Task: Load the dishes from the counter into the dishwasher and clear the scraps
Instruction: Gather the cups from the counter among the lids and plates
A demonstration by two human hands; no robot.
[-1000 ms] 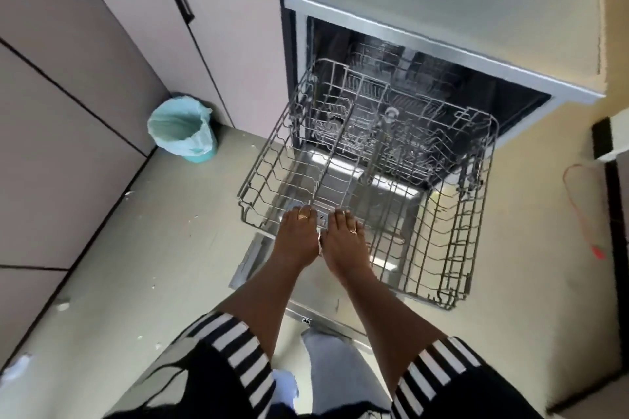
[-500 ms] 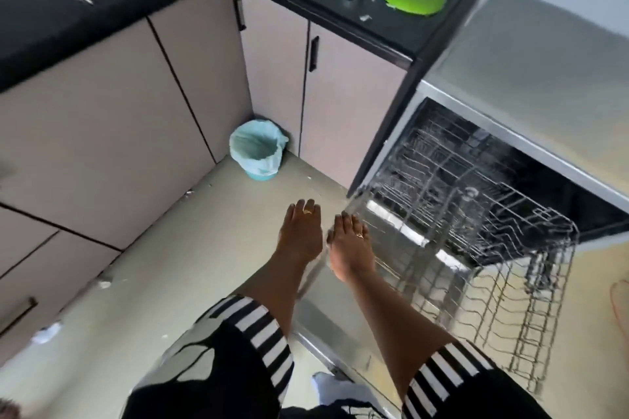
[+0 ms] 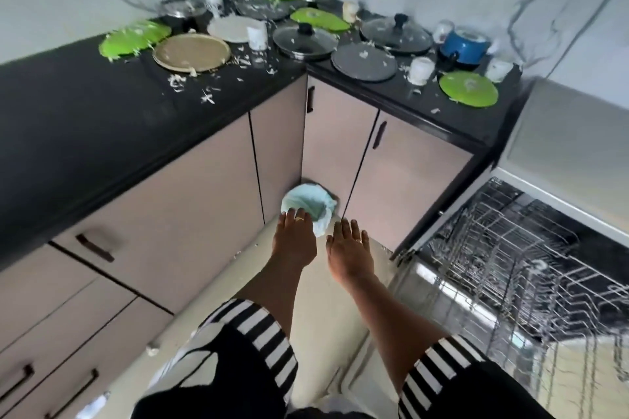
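Person standing at the inner corner of the kitchen, both arms stretched forward and low. The left hand and the right hand lie side by side, palms down, fingers straight and close together, holding nothing. A second ago both hands rested on the front edge of the drawn-out dishwasher rack. They have since let go of it and swung left, so the rack now stands well off to the right, pulled out over the open door and bare of dishes. The left hand shows in front of the lined bin, which stands on the floor in the cabinet corner; whether it touches the liner cannot be told. The dishes are all on the black counter: green plates, a beige plate, glass lids, a blue pot and white cups, with pale scraps strewn among them. Reading: the rack is ready and loading has not begun. The next step is probably a reach to the counter for a first dish, its scraps going to the bin.
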